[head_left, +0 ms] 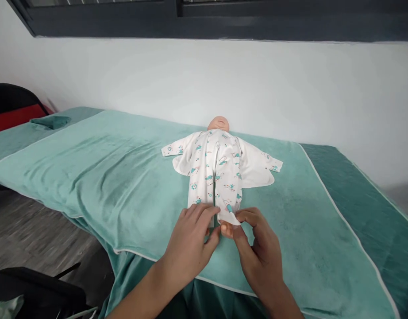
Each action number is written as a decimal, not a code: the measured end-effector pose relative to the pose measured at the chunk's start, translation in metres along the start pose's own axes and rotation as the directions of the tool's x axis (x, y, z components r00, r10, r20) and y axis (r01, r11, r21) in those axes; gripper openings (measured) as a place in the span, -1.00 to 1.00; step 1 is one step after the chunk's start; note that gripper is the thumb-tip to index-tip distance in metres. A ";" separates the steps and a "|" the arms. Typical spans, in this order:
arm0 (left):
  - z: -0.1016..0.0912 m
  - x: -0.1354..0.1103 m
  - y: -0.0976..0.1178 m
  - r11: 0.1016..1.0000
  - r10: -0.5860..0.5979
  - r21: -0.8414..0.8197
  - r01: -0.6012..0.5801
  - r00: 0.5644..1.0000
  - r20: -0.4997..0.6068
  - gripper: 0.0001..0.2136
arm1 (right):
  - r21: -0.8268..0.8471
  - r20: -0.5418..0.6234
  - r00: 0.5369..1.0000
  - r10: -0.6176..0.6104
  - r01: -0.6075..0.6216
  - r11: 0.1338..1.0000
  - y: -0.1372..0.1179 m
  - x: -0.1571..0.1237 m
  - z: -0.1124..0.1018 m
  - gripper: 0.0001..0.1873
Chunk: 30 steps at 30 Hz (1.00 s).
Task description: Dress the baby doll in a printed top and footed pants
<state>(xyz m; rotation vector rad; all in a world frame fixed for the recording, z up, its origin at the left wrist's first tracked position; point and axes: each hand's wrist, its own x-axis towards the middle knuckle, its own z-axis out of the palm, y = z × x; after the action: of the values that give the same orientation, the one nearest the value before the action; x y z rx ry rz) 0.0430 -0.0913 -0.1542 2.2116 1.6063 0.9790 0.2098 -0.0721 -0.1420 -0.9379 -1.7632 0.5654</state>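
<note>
A baby doll (pixel 218 123) lies on its back on the green blanket, head toward the wall. It wears a white printed top (pixel 253 166) with its panels spread wide at both sides, and white printed trousers (pixel 229 186) with teal motifs. My right hand (pixel 260 248) pinches the trouser hem of the right-hand leg between thumb and index finger. Just below that hem the doll's foot (pixel 227 229) sticks out. My left hand (pixel 194 241) rests over the lower end of the left-hand leg, thumb apart from the index finger, covering most of the other foot.
The light green blanket (pixel 140 212) covers a bed with a darker green sheet (pixel 363 204) at right. A white wall (pixel 204 79) runs along the far side below a dark window frame (pixel 224 24). Black chairs (pixel 34 290) stand at left, one with red (pixel 18 117) on it.
</note>
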 end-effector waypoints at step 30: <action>0.012 -0.039 -0.035 0.997 0.061 -0.039 -0.070 0.976 -0.207 -0.83 | -0.091 0.125 0.949 0.288 -0.278 0.956 0.051 -0.043 -0.018 -0.81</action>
<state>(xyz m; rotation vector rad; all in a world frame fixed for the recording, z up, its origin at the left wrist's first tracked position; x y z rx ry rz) 0.0178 -0.1113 -0.1974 2.2065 1.5837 1.2880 0.2508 -0.0780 -0.1969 -1.2406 -1.7913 0.7697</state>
